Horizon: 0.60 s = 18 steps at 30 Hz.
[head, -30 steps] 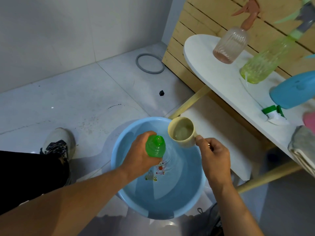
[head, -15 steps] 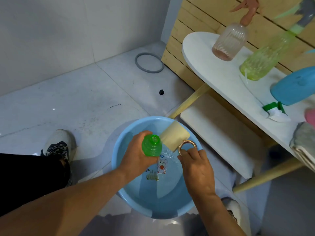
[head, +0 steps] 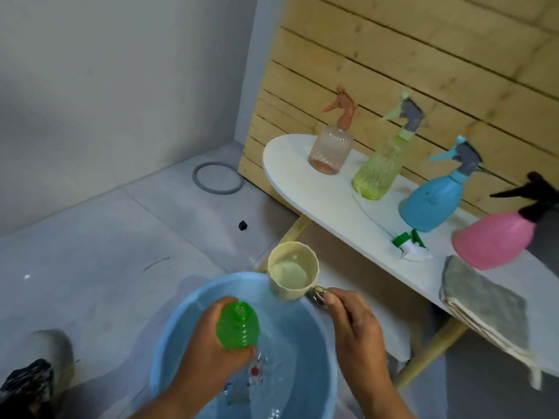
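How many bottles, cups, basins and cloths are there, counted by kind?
Trigger spray bottles: 4 (peach bottle, yellow-green bottle, blue bottle, pink bottle)
Green bottle, no trigger: 1
Cup: 1
Basin: 1
Folded cloth: 1
Total: 8

Bottle (head: 238, 326) left of cup (head: 292, 270); both above basin (head: 169, 352)

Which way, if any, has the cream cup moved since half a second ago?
Yes. The cream cup has tipped back upright and drawn away from the green bottle, toward the far rim of the blue basin.
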{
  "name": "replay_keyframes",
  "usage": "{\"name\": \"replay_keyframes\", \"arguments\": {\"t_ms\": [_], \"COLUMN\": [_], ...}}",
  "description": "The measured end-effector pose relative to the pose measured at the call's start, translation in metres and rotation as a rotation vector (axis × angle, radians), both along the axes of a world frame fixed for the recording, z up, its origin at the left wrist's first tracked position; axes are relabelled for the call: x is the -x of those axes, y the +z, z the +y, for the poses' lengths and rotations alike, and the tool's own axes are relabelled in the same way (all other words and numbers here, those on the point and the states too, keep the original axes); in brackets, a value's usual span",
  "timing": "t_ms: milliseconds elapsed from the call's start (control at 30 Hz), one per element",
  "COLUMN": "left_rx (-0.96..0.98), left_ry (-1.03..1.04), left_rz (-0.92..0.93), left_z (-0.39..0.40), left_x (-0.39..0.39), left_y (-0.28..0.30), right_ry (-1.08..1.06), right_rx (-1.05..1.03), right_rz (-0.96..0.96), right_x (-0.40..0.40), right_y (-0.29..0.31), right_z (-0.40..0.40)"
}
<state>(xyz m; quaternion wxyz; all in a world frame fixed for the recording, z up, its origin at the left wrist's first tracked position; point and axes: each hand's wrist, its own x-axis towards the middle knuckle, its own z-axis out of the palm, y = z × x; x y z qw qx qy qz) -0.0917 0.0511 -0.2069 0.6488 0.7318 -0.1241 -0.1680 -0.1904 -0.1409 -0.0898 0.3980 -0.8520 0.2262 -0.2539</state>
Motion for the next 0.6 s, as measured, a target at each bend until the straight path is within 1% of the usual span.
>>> {"name": "replay_keyframes", "arguments": {"t_ms": [67, 167, 267, 467, 600], "left_rx": [0.007, 0.045, 0.059, 0.023, -0.028], "left_ry": [-0.016, -0.072, -0.121, -0.152, -0.168], "left_rz": [-0.014, -0.028, -0.059, -0.11, -0.146], "left_z": [-0.011, -0.026, -0.034, -0.035, -0.035], "left_x": [-0.004, -0.013, -0.022, -0.046, -0.064], "left_y": [0.015, 0.057, 0.099, 0.167, 0.209], "right_ry": [0.001, 0.017, 0.028, -0.003, -0.039], "right_rx": [-0.053, -0.094, -0.096, 0.057, 0.011], "right_rz": [-0.049, -0.145, -0.169, 0.001, 0.174], "right_x": [-0.007, -0.02, -0.042, -0.099, -0.129], "right_y": [0.029, 0.077, 0.113, 0.156, 0.165], "right_z": [-0.007, -0.018, -0.038, -0.077, -0.095]}}
